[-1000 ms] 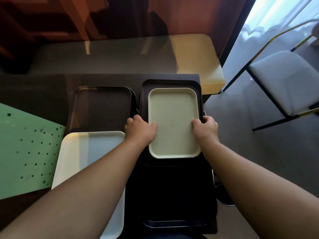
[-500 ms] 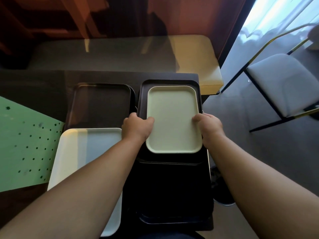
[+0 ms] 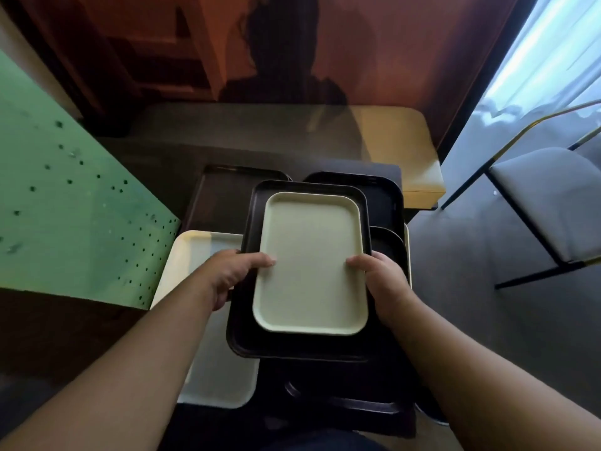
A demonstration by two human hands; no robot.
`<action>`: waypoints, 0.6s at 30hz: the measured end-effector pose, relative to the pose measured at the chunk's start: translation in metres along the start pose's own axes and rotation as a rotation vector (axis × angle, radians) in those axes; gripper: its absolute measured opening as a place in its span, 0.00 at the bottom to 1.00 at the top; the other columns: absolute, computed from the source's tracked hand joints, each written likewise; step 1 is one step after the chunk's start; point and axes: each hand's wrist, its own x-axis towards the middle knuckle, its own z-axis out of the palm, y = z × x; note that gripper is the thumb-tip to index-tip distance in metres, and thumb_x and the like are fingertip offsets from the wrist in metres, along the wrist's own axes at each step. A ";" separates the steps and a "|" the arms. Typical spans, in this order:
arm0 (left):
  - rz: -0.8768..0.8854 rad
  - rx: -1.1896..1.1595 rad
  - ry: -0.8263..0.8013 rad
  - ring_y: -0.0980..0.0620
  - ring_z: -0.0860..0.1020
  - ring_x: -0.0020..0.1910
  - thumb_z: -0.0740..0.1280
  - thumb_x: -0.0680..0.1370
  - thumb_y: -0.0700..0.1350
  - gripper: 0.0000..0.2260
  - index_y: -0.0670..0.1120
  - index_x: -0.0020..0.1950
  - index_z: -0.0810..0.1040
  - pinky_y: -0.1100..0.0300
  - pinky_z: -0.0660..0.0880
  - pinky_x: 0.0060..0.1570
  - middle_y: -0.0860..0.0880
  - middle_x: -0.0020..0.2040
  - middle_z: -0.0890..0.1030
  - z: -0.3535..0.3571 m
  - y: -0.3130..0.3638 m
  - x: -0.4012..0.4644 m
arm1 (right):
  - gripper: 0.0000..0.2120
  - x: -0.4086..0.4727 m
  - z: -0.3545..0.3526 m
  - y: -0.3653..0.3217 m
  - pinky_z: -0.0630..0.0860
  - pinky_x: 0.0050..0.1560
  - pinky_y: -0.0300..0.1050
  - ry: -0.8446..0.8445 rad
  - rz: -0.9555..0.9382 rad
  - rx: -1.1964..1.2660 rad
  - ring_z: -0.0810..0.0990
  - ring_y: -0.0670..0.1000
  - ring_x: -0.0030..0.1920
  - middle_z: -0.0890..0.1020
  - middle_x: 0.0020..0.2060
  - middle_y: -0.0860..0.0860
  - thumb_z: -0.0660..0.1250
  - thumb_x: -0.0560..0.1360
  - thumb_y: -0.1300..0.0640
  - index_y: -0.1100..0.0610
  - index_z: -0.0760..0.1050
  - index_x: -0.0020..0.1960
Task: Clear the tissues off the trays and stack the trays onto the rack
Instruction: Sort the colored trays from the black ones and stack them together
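Observation:
A small cream tray (image 3: 312, 265) lies inside a larger black tray (image 3: 296, 348), and the pair is lifted clear of the table. My left hand (image 3: 229, 275) grips their left edge, thumb on the cream tray. My right hand (image 3: 382, 278) grips the right edge the same way. Below them, more black trays (image 3: 385, 196) are stacked at the table's right end. A large white tray (image 3: 211, 369) lies to the left, and a dark tray (image 3: 221, 196) sits beyond it. No tissues show on any tray.
A green perforated panel (image 3: 71, 216) lies on the dark table at left. A yellow bench seat (image 3: 400, 148) stands beyond the table. A grey chair (image 3: 549, 203) with a black frame is on the floor at right.
Both hands have raised the cream tray together with the black tray under it, up and towards me. The view has tilted up.

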 end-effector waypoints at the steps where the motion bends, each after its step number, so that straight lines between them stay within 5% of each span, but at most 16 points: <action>1: -0.019 0.019 -0.019 0.44 0.85 0.50 0.82 0.62 0.52 0.27 0.44 0.57 0.82 0.48 0.79 0.57 0.44 0.50 0.88 -0.010 -0.008 -0.005 | 0.07 -0.005 0.010 0.008 0.82 0.54 0.59 -0.007 -0.006 0.001 0.85 0.60 0.47 0.87 0.49 0.61 0.69 0.75 0.64 0.62 0.81 0.52; 3: -0.031 0.005 -0.030 0.41 0.86 0.51 0.85 0.54 0.54 0.39 0.42 0.61 0.80 0.42 0.80 0.58 0.42 0.51 0.87 -0.028 -0.026 -0.008 | 0.06 -0.017 0.032 0.022 0.81 0.47 0.53 -0.026 -0.022 0.005 0.84 0.58 0.42 0.87 0.46 0.60 0.68 0.75 0.65 0.62 0.81 0.50; 10: 0.028 -0.030 0.145 0.41 0.85 0.46 0.81 0.65 0.48 0.30 0.39 0.62 0.75 0.46 0.83 0.49 0.40 0.51 0.85 -0.089 -0.076 -0.019 | 0.07 -0.046 0.100 0.055 0.81 0.46 0.52 -0.075 0.013 -0.019 0.85 0.59 0.45 0.87 0.46 0.58 0.67 0.76 0.64 0.60 0.82 0.51; 15: 0.014 0.135 0.227 0.37 0.73 0.67 0.78 0.63 0.59 0.50 0.40 0.77 0.63 0.42 0.72 0.67 0.38 0.73 0.69 -0.122 -0.098 -0.017 | 0.07 -0.055 0.139 0.078 0.82 0.53 0.58 -0.056 0.059 -0.040 0.85 0.60 0.47 0.87 0.47 0.59 0.68 0.76 0.62 0.58 0.83 0.52; 18: 0.027 0.202 0.209 0.38 0.65 0.75 0.75 0.70 0.59 0.47 0.40 0.80 0.57 0.44 0.67 0.70 0.40 0.79 0.60 -0.134 -0.111 -0.014 | 0.07 -0.060 0.151 0.090 0.83 0.52 0.59 -0.002 0.037 -0.060 0.86 0.60 0.46 0.88 0.46 0.59 0.68 0.75 0.62 0.57 0.84 0.50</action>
